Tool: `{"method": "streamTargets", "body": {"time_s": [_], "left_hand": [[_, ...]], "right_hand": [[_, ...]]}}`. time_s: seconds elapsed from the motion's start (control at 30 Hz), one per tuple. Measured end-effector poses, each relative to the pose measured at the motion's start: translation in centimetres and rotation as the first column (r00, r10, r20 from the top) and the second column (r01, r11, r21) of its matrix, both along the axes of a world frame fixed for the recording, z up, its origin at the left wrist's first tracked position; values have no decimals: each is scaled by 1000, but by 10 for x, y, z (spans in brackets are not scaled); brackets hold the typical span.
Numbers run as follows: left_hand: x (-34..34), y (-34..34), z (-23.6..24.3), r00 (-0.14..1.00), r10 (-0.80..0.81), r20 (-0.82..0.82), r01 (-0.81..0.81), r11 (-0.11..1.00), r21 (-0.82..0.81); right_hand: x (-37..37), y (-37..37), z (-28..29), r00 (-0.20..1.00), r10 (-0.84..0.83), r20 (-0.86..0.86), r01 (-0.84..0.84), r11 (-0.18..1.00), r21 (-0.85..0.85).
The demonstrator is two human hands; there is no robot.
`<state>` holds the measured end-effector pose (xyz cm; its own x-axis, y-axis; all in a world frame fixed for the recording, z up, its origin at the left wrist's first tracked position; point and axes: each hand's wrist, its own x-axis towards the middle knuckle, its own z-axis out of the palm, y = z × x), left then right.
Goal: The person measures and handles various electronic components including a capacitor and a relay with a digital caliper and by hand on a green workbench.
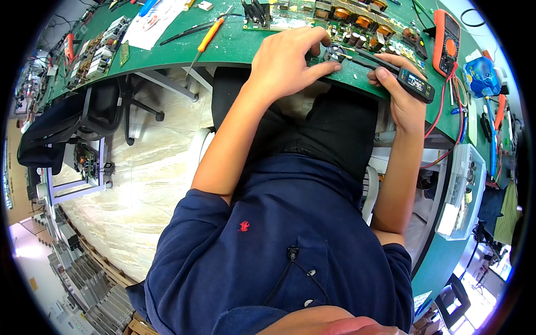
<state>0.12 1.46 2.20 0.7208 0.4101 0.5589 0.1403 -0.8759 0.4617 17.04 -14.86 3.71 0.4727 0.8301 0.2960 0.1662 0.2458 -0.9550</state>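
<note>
At the near edge of the green bench, my left hand (287, 58) curls its thumb and index finger around a small dark ring-shaped component (334, 53), which looks like a coil. My right hand (399, 86) grips a black tweezer-style meter (413, 85) with a small lit display. Its thin prongs point left, with the tips at the component; whether they touch it I cannot tell. Just beyond both hands lies a large circuit board (357, 25) crowded with copper coils and capacitors.
An orange-handled screwdriver (211, 34) lies left of my left hand, near black cable and a white paper sheet (153, 25). An orange multimeter (446, 44) with red leads is at the right, beside a blue packet (481, 75). More circuit boards (103, 50) sit far left; a clear bin (466, 190) stands lower right.
</note>
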Motion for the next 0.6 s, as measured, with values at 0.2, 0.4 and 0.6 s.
{"method": "streamTargets", "body": {"time_s": [0.2,0.4,0.6], "left_hand": [[1,-1,-1,1000,2,3,-2,1000,-13],[0,-4,3,999,12,-43,-13,999,-39],[1,0,-1,1000,-7,20,7,1000,22]], "right_hand": [[1,0,-2,1000,11,-12,-10,1000,24],[1,1,-3,999,10,-33,-9,999,34],[2,0,-3,999,2,-33,-1,1000,17]]}}
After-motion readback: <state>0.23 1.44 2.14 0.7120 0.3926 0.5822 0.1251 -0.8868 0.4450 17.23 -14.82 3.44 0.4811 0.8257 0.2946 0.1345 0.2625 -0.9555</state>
